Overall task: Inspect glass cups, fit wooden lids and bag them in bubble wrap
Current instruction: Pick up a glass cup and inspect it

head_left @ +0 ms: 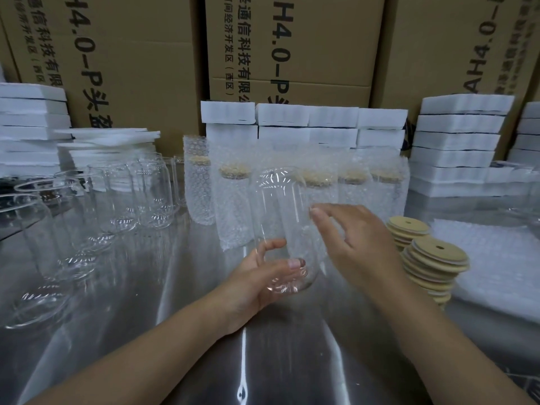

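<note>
My left hand (pixel 260 283) grips the lower end of one glass cup (pixel 280 217), thumb across the near side and fingers curled around the far side. The cup is held roughly upright above the steel table (pixel 204 346), in front of a row of bubble-wrapped cups (pixel 233 206) fitted with lids. My right hand (pixel 356 244) is open, fingers spread and relaxed, holding nothing; its fingertips (pixel 315 212) sit at the cup's right wall, and contact cannot be confirmed. Two stacks of wooden lids (pixel 432 258) stand just right of that hand, beside bubble wrap sheets (pixel 496 258). Bare glass cups (pixel 152 197) stand at left. White foam blocks (pixel 455 135) and cardboard boxes (pixel 292 39) line the back.
</note>
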